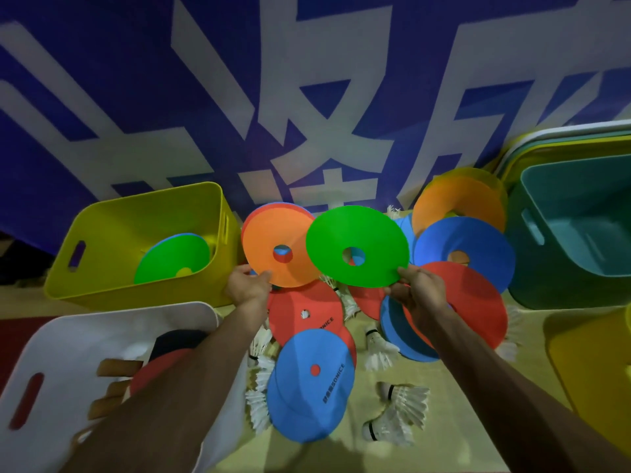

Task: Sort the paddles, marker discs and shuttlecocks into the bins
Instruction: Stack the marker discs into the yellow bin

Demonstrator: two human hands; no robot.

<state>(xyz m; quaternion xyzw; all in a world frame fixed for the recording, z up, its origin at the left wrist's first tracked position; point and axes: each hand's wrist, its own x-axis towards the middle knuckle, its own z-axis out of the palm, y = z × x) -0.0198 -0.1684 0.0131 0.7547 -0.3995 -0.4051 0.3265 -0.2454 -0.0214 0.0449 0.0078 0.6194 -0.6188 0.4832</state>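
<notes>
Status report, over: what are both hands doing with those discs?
Left hand pinches orange disc stack. Right hand pinches green disc. Yellow bin holds discs. Shuttlecocks loose below; path looks clear.

Green disc [356,245], orange disc [273,245], blue disc with black lettering [310,387], red disc [304,312], yellow bin [112,230], white bin [85,339], teal bin [577,230], white shuttlecocks [406,404], blue-and-white banner [307,80].

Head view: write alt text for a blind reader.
The left hand holds an orange marker disc and the right hand a green marker disc above scattered discs and shuttlecocks, between a yellow bin and a teal bin.
</notes>
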